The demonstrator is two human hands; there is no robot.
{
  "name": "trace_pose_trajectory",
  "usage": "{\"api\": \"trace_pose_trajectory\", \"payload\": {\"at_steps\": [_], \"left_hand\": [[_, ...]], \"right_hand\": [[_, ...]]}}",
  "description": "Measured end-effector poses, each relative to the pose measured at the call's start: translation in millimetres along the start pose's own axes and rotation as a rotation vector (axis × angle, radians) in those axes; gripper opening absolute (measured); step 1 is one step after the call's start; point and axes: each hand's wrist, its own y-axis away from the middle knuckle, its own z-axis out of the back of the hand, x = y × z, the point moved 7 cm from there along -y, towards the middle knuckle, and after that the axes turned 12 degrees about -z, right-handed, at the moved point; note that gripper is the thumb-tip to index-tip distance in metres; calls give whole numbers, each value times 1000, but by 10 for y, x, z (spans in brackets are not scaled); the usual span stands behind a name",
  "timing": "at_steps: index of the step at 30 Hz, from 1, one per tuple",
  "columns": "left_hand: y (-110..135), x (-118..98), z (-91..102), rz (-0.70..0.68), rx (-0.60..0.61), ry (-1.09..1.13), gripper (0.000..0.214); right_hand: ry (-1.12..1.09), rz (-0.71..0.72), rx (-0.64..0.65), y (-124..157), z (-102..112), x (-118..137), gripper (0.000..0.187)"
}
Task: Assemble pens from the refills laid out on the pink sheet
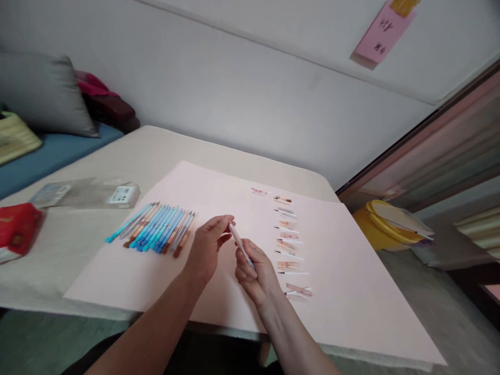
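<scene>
A slim whitish pen (240, 244) is held slantwise over the middle of the pink sheet (219, 190). My right hand (261, 271) is closed around its lower barrel. At the upper end, the thumb and fingers of my left hand (206, 245) pinch the pen's tip. To the left of my hands, several pens (156, 226) with blue, grey and brown ends lie side by side in a slanted row. On the right, several small patterned pieces (288, 236) and thin dark-tipped sticks (289, 255), which look like refills, form a column.
The pink sheet covers part of a pale table (156, 143). A clear plastic packet (89, 192) and a red package (17, 229) lie at left. Beyond are a grey cushion (42, 96) and a wall (219, 88). A yellow bucket (377, 229) stands right.
</scene>
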Motion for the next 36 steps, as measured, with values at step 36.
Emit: {"api": "trace_pose_trajectory", "payload": {"at_steps": [36], "left_hand": [[-79,-54,60,-34,46,-183,18]], "right_hand": [[1356,596,-564,242,-118,314,22]]}}
